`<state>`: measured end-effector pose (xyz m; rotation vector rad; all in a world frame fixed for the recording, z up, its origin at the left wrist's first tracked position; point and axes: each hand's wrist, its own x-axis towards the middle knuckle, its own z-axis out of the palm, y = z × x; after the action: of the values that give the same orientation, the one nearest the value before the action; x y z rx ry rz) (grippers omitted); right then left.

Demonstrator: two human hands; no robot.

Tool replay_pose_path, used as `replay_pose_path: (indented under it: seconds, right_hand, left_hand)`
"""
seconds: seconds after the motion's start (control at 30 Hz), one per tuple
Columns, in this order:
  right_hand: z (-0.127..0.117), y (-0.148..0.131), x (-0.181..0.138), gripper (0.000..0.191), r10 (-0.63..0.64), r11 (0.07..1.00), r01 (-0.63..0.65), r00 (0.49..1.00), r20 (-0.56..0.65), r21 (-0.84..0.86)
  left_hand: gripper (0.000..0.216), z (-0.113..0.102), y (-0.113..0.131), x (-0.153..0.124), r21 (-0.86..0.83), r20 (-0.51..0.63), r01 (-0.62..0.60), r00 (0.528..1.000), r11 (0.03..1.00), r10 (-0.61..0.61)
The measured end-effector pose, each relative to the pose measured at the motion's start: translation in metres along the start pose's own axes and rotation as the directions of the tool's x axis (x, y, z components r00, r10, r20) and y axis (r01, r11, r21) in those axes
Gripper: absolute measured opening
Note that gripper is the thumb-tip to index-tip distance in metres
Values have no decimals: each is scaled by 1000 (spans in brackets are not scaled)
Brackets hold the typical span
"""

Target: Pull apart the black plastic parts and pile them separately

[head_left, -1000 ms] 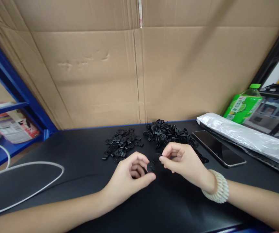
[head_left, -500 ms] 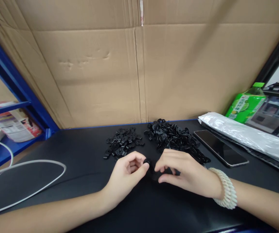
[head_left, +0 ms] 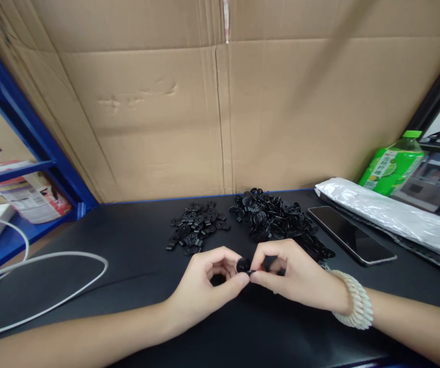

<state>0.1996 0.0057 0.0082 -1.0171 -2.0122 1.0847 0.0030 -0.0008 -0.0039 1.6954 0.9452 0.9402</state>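
Note:
My left hand (head_left: 210, 283) and my right hand (head_left: 292, 273) meet over the black table (head_left: 128, 286), fingertips pinched together on a small black round plastic part (head_left: 243, 265). Both hands are closed on it, thumb against forefinger. Just behind them lie two heaps of the same black parts: a smaller pile (head_left: 195, 227) on the left and a larger pile (head_left: 277, 220) on the right. A white coiled band (head_left: 352, 306) circles my right wrist.
A phone (head_left: 352, 235) lies face up right of the larger pile, beside a silver plastic bag (head_left: 392, 217) and a green bottle (head_left: 392, 166). A white cable (head_left: 51, 281) loops across the left. Cardboard (head_left: 220, 117) walls the back; blue shelving (head_left: 24, 153) stands left.
My right hand dipped to the table half a second ago, then rose and pinched against the left fingertips; both hands now grip the small black part together.

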Motion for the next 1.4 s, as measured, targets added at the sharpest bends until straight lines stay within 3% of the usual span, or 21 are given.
replay_pose_path:
  seconds: [0.13, 0.3, 0.4, 0.93, 1.1, 1.17, 1.27, 1.3, 1.4]
  right_hand:
    - [3, 4, 1, 22, 96, 979, -102, 994, 46, 176]
    - [6, 13, 5, 25, 97, 914, -150, 983, 157, 378]
    - [8, 16, 6, 33, 88, 897, -147, 984, 156, 417]
    - [12, 15, 0, 29, 91, 955, -104, 994, 61, 278]
    - [11, 17, 3, 31, 89, 952, -103, 994, 62, 288]
    - [11, 19, 4, 31, 84, 944, -104, 994, 75, 313]
    - [10, 22, 4, 32, 93, 937, -116, 992, 86, 329]
    - [10, 22, 4, 32, 97, 937, -122, 991, 91, 327]
    - [10, 22, 4, 32, 99, 937, -130, 989, 111, 325]
  left_hand:
    - [14, 0, 0, -3, -23, 23, 23, 999, 999, -23]
    - [22, -2, 2, -3, -10, 23, 26, 999, 1000, -26]
    - [24, -2, 2, -2, 3, 17, 49, 999, 999, -49]
    - [26, 0, 1, -1, 26, 7, 77, 997, 997, -77]
    - [23, 0, 1, -1, 64, -56, 29, 998, 998, -25]
    - [23, -10, 5, 8, 130, -140, -10, 990, 991, 28]
    - [26, -41, 16, 32, 369, -280, -11, 952, 929, 122]
    - [27, -56, 20, 42, 467, -281, 13, 950, 884, 135]
    - [23, -98, 25, 66, 558, -241, 75, 968, 826, 76]
